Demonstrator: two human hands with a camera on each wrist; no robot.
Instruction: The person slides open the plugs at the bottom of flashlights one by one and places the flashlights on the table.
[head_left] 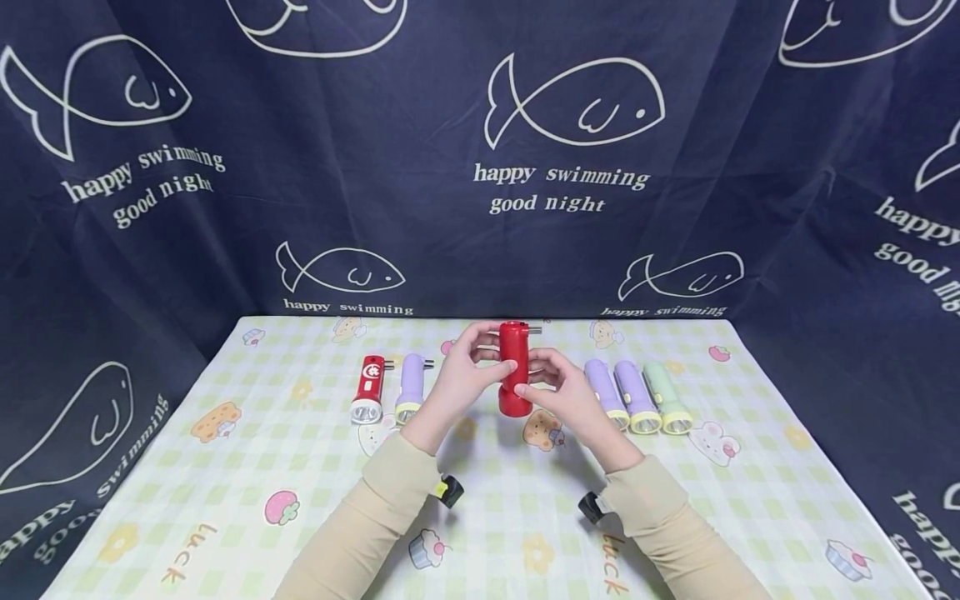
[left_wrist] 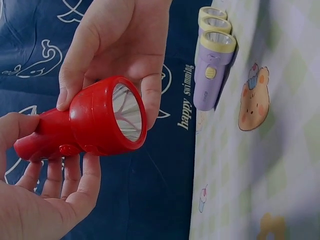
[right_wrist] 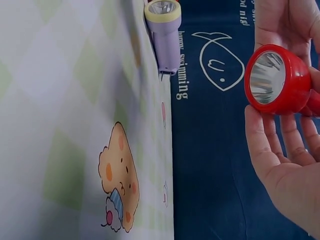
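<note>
Both hands hold a red flashlight [head_left: 514, 354] upright above the middle of the table, with its two metal plug prongs [head_left: 535, 331] sticking out to the right at the top. My left hand [head_left: 471, 375] grips the body, thumb across the near side and fingers behind. Lower down, my right hand [head_left: 564, 395] has its thumb near the lamp head and its fingers round the far side. The lens [left_wrist: 127, 112] and a small red switch [left_wrist: 69, 149] show in the left wrist view. From the right wrist, the silver reflector [right_wrist: 267, 78] faces the camera.
A red-and-white flashlight [head_left: 369, 388] and a purple one [head_left: 411, 385] lie left of the hands. On the right are two more purple flashlights, one inner [head_left: 602, 388] and one outer [head_left: 636, 393], beside a green flashlight [head_left: 666, 393]. A checked cloth [head_left: 247, 467] covers the table; a navy curtain [head_left: 450, 217] hangs behind.
</note>
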